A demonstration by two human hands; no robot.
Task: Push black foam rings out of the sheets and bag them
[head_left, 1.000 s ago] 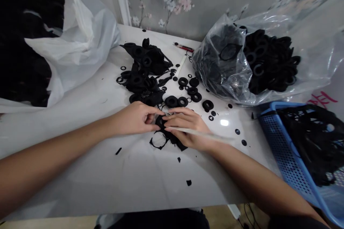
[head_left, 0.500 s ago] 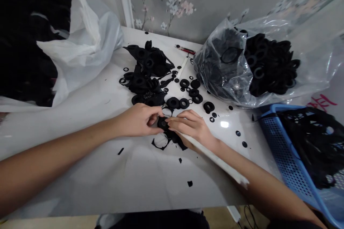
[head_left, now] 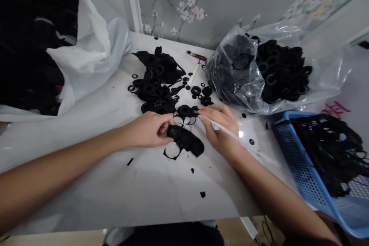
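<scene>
On the tabletop (head_left: 115, 184), a black strip (head_left: 188, 141) is pinched by the left hand (head_left: 145, 128); a white stick (head_left: 227, 131) is gripped by the right hand (head_left: 221, 128). Many rings (head_left: 271, 79) are already bagged; a black heap (head_left: 165, 70) is left unbagged.

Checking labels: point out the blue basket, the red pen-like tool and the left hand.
Blue basket (head_left: 302, 173): head view, perforated side wall.
Red pen-like tool (head_left: 199, 57): head view, its red body.
Left hand (head_left: 145, 128): head view, back of the hand.

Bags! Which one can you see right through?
The clear bag on the right, with black rings beside the blue basket; the left bag is white.
</scene>
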